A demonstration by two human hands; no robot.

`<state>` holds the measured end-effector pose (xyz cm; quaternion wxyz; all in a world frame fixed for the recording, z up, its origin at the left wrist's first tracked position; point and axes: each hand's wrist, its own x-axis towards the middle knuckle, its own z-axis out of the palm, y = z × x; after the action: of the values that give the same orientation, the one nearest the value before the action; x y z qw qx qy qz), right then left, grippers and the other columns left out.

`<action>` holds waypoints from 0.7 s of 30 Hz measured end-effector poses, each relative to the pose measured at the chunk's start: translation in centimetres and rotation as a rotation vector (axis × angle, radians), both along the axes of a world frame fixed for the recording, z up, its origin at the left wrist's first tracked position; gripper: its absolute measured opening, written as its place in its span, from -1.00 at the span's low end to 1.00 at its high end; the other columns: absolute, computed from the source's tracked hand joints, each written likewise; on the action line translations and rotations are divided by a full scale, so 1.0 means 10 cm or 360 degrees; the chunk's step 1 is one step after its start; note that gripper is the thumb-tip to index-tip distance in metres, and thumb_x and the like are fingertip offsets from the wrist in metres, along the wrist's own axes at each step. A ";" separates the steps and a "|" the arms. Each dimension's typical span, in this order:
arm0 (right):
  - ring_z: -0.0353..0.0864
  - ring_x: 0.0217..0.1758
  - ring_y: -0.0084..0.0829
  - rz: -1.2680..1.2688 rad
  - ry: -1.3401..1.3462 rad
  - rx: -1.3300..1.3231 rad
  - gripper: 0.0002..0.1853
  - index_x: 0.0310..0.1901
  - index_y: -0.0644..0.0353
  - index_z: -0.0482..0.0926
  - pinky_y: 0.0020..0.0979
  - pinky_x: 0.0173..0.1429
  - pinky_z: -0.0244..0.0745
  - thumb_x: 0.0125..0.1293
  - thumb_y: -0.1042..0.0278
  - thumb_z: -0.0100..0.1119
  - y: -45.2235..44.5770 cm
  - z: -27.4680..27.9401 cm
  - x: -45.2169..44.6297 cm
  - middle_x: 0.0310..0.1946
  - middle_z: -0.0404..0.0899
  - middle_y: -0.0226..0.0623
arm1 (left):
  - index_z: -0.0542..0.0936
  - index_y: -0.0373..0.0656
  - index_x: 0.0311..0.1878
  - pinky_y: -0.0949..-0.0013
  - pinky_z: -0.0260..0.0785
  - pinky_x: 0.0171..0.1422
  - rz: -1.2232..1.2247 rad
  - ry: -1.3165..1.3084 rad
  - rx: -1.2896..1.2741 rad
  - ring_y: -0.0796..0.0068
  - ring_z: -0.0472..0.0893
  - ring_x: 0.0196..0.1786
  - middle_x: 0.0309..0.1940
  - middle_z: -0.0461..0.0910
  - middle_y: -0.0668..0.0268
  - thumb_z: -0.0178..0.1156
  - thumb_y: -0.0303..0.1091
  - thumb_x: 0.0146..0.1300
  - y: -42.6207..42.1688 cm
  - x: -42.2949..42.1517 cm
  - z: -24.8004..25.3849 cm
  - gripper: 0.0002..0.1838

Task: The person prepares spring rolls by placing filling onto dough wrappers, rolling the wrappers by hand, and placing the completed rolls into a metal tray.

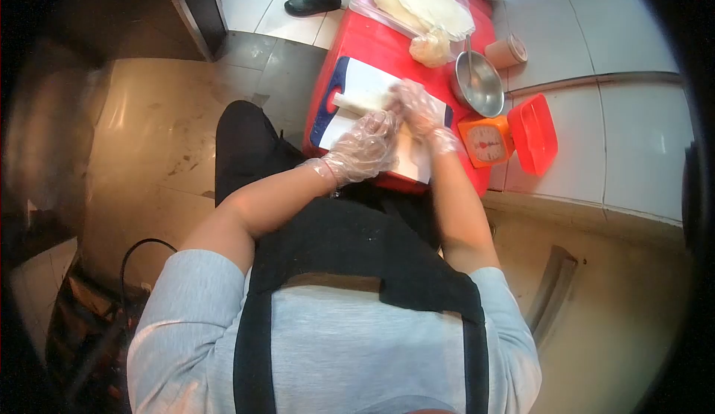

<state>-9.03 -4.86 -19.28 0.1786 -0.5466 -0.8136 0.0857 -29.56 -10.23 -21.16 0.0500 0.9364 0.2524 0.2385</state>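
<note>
A pale roll of dough [360, 104] lies across the white cutting board [365, 75], which has a blue edge. My left hand [366, 146], in a clear plastic glove, has its fingers curled at the near side of the roll's right end. Also gloved, my right hand [419, 109] closes around that same end, slightly blurred, with its fingers meeting the left fingertips. Between the two hands the grip is partly hidden. A flat pale strip [406, 153], perhaps dough, shows on the board below my right hand.
The board rests on a red surface [365, 38]. Beyond it are a plastic tray [360, 3] with a large dough mass [417, 1], a bagged lump [430, 48], a metal bowl [488, 94], a cup [508, 51] and an orange scale [485, 144]. Another person's shoe [311, 4] stands at the back.
</note>
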 end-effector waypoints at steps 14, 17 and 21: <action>0.67 -0.28 -0.41 -0.0891 0.1853 -0.1167 -0.63 -0.03 0.26 0.54 -0.39 -0.14 0.58 0.46 0.05 0.09 -0.23 -0.03 0.35 -0.25 0.69 -0.10 | 0.27 -0.43 0.42 0.06 0.10 0.56 -0.0037 -0.0138 -0.0266 -0.05 0.32 0.41 0.32 0.35 -0.11 0.19 -0.03 0.27 -0.01 -0.01 -0.04 -0.20; 0.68 -0.28 -0.36 -0.0909 0.1877 -0.0726 -0.64 -0.04 0.24 0.54 -0.38 -0.10 0.58 0.46 0.05 0.09 -0.01 -0.04 0.23 -0.26 0.69 -0.08 | 0.28 -0.41 0.42 0.09 0.10 0.55 -0.0003 -0.0078 -0.0155 0.01 0.34 0.36 0.29 0.35 -0.09 0.22 0.04 0.24 -0.02 -0.03 0.03 -0.15; 0.70 -0.24 -0.29 -0.0771 0.1732 -0.1234 -0.58 0.01 0.26 0.56 -0.32 -0.11 0.58 0.45 0.01 0.06 0.12 0.10 -0.17 -0.16 0.72 -0.04 | 0.31 -0.40 0.40 0.08 0.11 0.55 -0.0002 0.0058 -0.0021 0.01 0.34 0.36 0.29 0.36 -0.08 0.25 0.02 0.23 -0.01 -0.03 0.07 -0.17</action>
<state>-10.78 -3.66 -18.27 0.3662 -0.6159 -0.3755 0.5878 -29.88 -10.37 -20.42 0.0518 0.9404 0.2543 0.2198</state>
